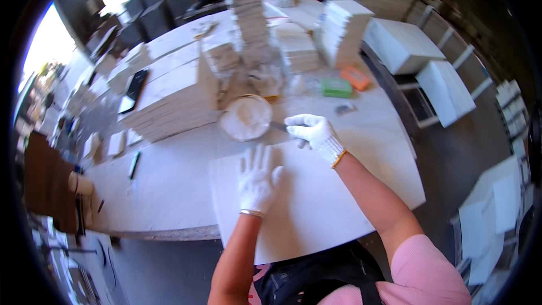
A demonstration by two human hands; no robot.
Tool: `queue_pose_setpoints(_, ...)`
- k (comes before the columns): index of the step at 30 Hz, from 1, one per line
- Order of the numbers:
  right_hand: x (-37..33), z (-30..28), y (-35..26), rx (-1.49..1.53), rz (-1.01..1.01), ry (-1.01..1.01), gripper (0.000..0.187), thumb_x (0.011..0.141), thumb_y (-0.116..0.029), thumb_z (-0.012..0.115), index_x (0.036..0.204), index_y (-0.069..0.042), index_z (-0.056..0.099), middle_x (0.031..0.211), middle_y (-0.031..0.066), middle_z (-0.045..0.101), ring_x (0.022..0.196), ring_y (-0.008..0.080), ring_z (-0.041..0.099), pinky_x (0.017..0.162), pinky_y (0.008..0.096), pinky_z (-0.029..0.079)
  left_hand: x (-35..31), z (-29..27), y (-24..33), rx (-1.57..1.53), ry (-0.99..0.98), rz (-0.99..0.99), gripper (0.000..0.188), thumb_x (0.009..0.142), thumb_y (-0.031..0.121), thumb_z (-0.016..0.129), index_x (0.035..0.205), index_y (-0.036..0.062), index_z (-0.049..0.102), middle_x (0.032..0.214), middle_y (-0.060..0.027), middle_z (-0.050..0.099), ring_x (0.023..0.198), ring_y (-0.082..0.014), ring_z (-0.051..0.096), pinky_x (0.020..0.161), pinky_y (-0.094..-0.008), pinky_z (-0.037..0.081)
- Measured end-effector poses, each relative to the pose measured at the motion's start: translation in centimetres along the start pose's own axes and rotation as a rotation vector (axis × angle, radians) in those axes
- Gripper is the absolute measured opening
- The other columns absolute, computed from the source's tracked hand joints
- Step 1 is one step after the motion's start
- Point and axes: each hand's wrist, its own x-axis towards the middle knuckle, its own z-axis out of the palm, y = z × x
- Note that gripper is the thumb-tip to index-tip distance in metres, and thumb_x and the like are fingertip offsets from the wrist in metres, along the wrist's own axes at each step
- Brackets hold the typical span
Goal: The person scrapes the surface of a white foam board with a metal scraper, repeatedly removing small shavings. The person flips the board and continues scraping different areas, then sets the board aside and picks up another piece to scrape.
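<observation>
A white panel (339, 206) at lower centre juts past the near edge of the table (152, 192), with bare tabletop to its left; the left hand (257, 183) is spread flat over the panel's left part, fingers straight and released. The right hand (307, 131) — fingers pinched around a narrow dark tool (279, 126) — is just right of a shallow round dish (270, 107) near mid-frame, which holds whitish material (246, 121).

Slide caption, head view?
Gloved right hand holds a thin grey tool at a round dish; left hand spread over white panel.
</observation>
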Motion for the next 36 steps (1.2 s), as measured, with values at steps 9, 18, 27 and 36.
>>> queue_pose_setpoints(9, -11.2, -15.5, 1.0, 0.021, 0.002, 0.26, 0.025, 0.089, -0.018, 0.071, 0.111, -0.006, 0.072, 0.08, -0.0007, 0.069, 0.06, 0.0039, 0.059, 0.052, 0.0191, 0.039, 0.0, 0.3, 0.2, 0.097, -0.075, 0.02, 0.061, 0.101, 0.047, 0.04, 0.151, 0.0111, 0.04, 0.156, -0.0135, 0.039, 0.145, -0.0392, 0.03, 0.118, -0.0544, 0.021)
queue_pose_setpoints(18, -21.4, -25.1, 5.5, 0.053, 0.138, 0.547, 0.023, 0.089, -0.016, 0.071, 0.109, -0.007, 0.073, 0.079, -0.0005, 0.068, 0.061, 0.0041, 0.058, 0.053, 0.0187, 0.039, 0.0, -0.3, 0.7, 0.114, -0.096, 0.007, 0.062, 0.101, 0.045, 0.043, 0.153, 0.0108, 0.036, 0.157, -0.015, 0.036, 0.146, -0.0385, 0.028, 0.119, -0.0534, 0.019)
queue_pose_setpoints(27, -19.9, -25.5, 7.3, 0.106, 0.144, 0.507, 0.022, 0.089, -0.015, 0.071, 0.109, -0.005, 0.073, 0.079, -0.0003, 0.067, 0.062, 0.0053, 0.057, 0.056, 0.0208, 0.043, 0.2, 0.0, 0.3, 0.104, -0.104, 0.027, 0.065, 0.102, 0.048, 0.04, 0.153, 0.0093, 0.036, 0.157, -0.0175, 0.034, 0.146, -0.0399, 0.028, 0.12, -0.0515, 0.017)
queue_pose_setpoints(36, -18.0, -25.3, 8.0, -0.16, 0.119, 0.515, 0.022, 0.089, -0.014, 0.069, 0.108, -0.006, 0.074, 0.082, 0.0029, 0.071, 0.065, 0.0096, 0.061, 0.063, 0.0258, 0.05, 0.2, -0.2, 0.8, 0.152, -0.134, -0.001, 0.064, 0.102, 0.049, 0.038, 0.154, 0.0111, 0.035, 0.159, -0.0147, 0.032, 0.148, -0.0375, 0.025, 0.121, -0.0501, 0.015)
